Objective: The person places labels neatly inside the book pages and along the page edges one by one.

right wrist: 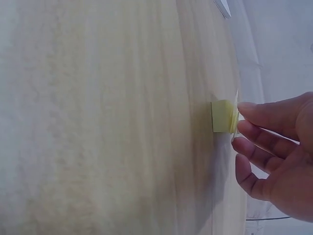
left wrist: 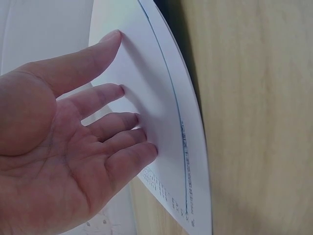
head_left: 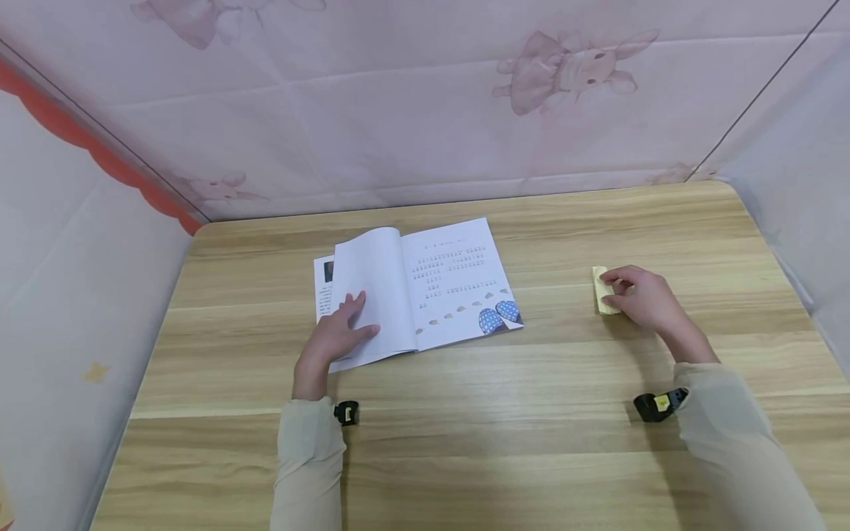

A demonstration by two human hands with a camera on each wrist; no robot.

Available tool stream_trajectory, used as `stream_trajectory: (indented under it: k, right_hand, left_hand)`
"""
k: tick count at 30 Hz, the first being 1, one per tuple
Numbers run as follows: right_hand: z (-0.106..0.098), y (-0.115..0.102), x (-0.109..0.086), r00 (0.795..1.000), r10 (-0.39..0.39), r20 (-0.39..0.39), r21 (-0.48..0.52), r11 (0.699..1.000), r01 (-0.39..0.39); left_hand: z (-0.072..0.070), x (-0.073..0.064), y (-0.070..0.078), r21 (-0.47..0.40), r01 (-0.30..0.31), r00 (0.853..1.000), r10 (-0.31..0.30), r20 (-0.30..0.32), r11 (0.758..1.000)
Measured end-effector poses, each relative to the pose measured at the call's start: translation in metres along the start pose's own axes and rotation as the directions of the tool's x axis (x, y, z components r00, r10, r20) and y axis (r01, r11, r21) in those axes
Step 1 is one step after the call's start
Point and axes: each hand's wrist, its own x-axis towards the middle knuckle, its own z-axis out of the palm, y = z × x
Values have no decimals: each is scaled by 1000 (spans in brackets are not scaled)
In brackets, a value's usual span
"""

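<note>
An open book (head_left: 458, 287) lies on the wooden table, its right page printed with text and a blue dotted drawing at the lower corner. My left hand (head_left: 335, 332) rests on its blank, slightly raised left page (head_left: 375, 273). In the left wrist view the fingers of the left hand (left wrist: 83, 122) are extended, tips at the white page (left wrist: 146, 83). To the right, my right hand (head_left: 640, 297) pinches a small yellow pad of sticky notes (head_left: 599, 284) between thumb and fingers. Up close, the right hand (right wrist: 279, 147) has its fingertips at the edge of the yellow pad (right wrist: 222, 116).
Wood-grain table (head_left: 465, 435) spreads around the book and the pad. A pale curtain with rabbit drawings (head_left: 398, 133) stands along the back edge, with pale side walls at left and right. Black wrist devices (head_left: 654, 405) are strapped at both sleeves.
</note>
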Motion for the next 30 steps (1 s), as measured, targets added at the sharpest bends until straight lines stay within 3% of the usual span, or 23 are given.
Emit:
stream_trajectory:
  k: [13, 30]
  right_hand:
    - [0, -2, 0, 1000, 13, 25, 3, 1000, -13]
    - [0, -4, -1, 1000, -18, -2, -33, 999, 18]
  left_hand:
    - [-1, -1, 0, 7, -1, 1000, 1, -1, 1000]
    - [-2, -4, 1, 5, -10, 1000, 10, -3, 1000]
